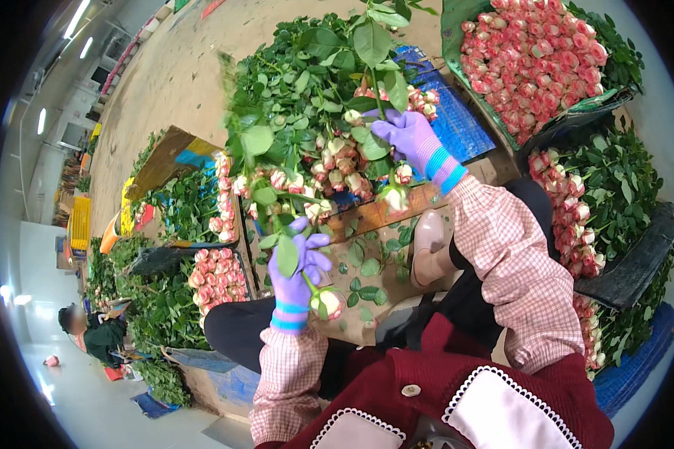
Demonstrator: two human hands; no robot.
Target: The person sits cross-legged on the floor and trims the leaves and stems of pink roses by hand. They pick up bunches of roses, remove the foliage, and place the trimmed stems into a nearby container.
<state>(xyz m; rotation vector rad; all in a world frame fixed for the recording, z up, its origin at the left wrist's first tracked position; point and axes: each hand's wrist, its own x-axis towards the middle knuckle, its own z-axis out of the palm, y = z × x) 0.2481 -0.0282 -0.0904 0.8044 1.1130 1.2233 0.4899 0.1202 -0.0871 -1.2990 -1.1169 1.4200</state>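
My left hand [299, 269], in a purple glove, has a rose stem lying across it, its fingers partly spread. That stem's white rose with pink edges [327, 304] hangs head-down below the palm, and a leaf covers part of the hand. My right hand [407, 137], gloved alike, is shut around the stem of another rose [396, 199]. Its bloom points down toward me, while the leafy stem [375, 78] rises above the hand. Between and beyond both hands lies a pile of leafy roses [337, 160], blooms toward me.
A green-sided holder [452, 42] packed with pink roses stands at the far right. More rose bunches [573, 216] lie at right, others [219, 275] at left. A blue sheet [455, 120] and wooden edge [382, 216] border the pile. Loose leaves [365, 264] litter the floor. A person [104, 337] is at far left.
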